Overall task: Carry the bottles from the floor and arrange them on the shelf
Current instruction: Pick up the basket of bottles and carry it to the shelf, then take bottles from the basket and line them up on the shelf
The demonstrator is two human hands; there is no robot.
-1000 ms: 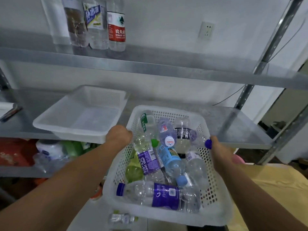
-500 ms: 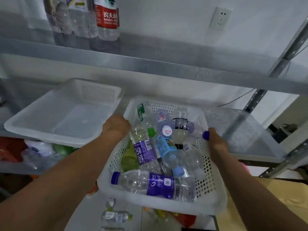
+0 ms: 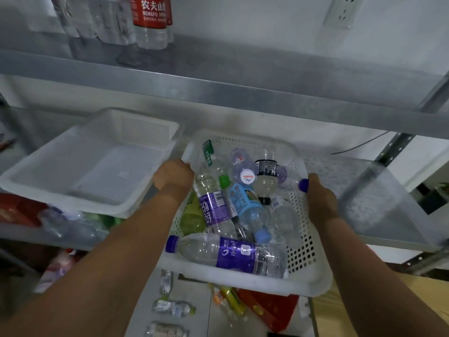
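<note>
- White perforated plastic basket [image 3: 301,251] of clear bottles [image 3: 230,254] is being gripped at 2 side rims by left hand [image 3: 173,177] and right hand [image 3: 320,198].
- Its far end is being held over the grey metal shelf [image 3: 379,198], just beside a white plastic tray [image 3: 73,200]; bare shelf is lying rightward.

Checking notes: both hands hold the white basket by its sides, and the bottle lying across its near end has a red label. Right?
No: the head view shows the bottle has a purple label, not red. The left hand and right hand do hold the white basket by its sides.
</note>
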